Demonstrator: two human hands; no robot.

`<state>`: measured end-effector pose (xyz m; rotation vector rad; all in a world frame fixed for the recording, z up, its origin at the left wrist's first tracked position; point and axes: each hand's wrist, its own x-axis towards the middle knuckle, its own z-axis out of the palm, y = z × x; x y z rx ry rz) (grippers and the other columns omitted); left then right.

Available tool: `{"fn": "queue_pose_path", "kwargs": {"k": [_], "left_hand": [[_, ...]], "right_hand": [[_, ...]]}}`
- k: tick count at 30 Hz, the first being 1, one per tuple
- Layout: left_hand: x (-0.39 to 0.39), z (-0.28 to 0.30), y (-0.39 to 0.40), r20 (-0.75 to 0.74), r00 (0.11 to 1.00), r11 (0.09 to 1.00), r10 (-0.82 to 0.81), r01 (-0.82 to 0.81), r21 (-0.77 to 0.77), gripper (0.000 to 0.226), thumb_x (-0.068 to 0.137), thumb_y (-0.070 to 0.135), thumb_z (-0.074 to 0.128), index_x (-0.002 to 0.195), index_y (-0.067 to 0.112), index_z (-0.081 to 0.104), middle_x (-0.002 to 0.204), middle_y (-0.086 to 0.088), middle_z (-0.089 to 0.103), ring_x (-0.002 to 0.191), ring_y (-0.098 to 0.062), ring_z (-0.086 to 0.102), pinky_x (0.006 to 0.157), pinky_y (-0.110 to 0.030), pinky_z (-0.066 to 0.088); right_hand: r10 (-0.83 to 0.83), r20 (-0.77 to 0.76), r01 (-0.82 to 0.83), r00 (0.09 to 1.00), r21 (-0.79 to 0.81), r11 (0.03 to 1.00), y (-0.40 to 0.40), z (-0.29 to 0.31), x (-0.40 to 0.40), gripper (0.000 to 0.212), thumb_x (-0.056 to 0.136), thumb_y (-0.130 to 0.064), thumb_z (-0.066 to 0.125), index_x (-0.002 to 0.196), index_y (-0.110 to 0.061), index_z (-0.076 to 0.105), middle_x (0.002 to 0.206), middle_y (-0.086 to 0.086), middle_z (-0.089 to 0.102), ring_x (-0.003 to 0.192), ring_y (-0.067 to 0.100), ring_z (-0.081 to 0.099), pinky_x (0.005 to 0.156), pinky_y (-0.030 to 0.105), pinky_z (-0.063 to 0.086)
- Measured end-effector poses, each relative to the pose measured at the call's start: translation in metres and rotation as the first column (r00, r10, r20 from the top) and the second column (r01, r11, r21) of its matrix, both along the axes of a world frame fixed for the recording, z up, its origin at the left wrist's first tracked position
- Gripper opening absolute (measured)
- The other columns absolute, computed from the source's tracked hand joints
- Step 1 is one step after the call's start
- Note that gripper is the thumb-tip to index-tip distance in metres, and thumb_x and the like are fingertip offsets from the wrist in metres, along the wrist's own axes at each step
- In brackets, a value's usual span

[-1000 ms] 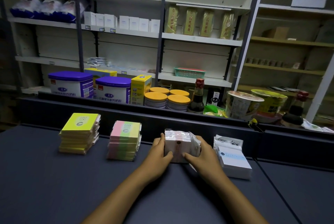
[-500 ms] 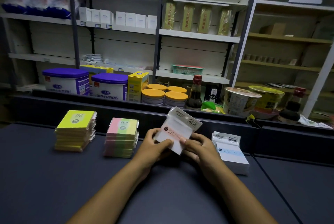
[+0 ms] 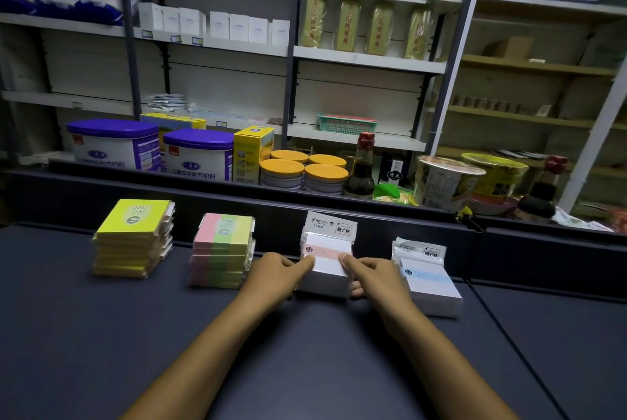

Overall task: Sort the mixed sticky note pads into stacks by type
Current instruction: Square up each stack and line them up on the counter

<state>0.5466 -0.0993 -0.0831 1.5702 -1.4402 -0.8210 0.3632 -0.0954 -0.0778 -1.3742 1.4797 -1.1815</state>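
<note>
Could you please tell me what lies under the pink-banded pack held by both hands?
More white packs of the pink-banded stack under the pink-banded pack; the left hand and right hand cover its sides.

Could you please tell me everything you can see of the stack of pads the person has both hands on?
The stack of white plastic-wrapped pads with a pink band stands on the dark tabletop, third of four stacks from the left. The top pack lies flat; its white printed header card stands up at the back. The left hand and right hand touch its two sides, fingertips on the top pack. It stands apart from its neighbours.
</note>
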Motion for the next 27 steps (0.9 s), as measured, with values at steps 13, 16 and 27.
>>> {"fn": "queue_pose_path", "kwargs": {"k": [13,16,27], "left_hand": [[-0.004,0.002,0.009,0.232,0.972,0.997,0.039,-0.023,-0.072,0.063,0.084,0.065,0.056,0.049,0.013,0.050,0.047,-0.007,0.048,0.048,-0.019,0.050,0.061,-0.032,0.047],[-0.006,0.005,0.020,0.206,0.976,0.995,0.071,-0.054,-0.086,0.068,0.086,0.064,0.053,0.053,0.004,0.056,0.058,-0.021,0.058,0.060,-0.031,0.061,0.067,-0.036,0.051],[0.075,0.033,0.089,0.113,0.933,0.793,0.341,-0.221,-0.567,0.005,0.092,0.022,0.061,0.094,0.023,0.065,0.093,0.008,0.063,0.081,-0.003,0.059,0.067,-0.009,0.042]], "right_hand": [[-0.110,-0.313,0.086,0.943,-0.092,0.992,0.000,-0.001,0.002,0.045,0.087,-0.051,0.062,0.075,-0.011,0.076,0.065,0.001,0.072,0.069,0.016,0.070,0.075,0.039,0.059],[-0.132,-0.366,0.085,0.921,-0.143,0.986,0.004,0.006,0.001,0.041,0.090,-0.052,0.060,0.090,-0.013,0.074,0.080,0.002,0.073,0.082,0.020,0.068,0.081,0.039,0.055],[-0.050,-0.411,-0.185,0.910,-0.512,0.839,0.042,0.032,0.052,0.030,0.097,-0.023,0.059,0.124,-0.011,0.059,0.118,0.001,0.054,0.107,0.013,0.056,0.093,0.024,0.045]]}}
